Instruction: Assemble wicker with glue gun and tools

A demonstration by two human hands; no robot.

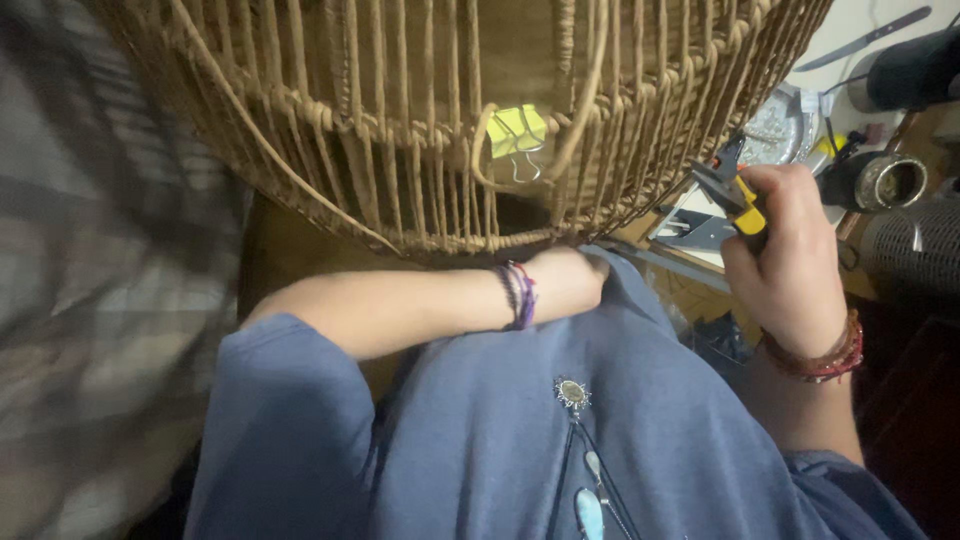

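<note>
A large woven wicker basket [420, 120] of brown cane fills the upper middle of the head view, its rim turned toward me. A yellow binder clip [517, 135] is clamped on the weave near the middle. My left hand [565, 280] presses against the lower edge of the basket, its fingers hidden under the rim; thread bracelets circle the wrist. My right hand [785, 255] is to the right of the basket, closed around pliers [735, 190] with yellow and black handles, their jaws pointing up and left toward the cane.
My blue shirt [560, 430] with a pendant covers the lower view. A checked cloth [90, 280] lies blurred at the left. At the right sit a metal mesh cylinder [915, 245], a dark cup [880, 180], a knife [865, 38] and small clutter on a table.
</note>
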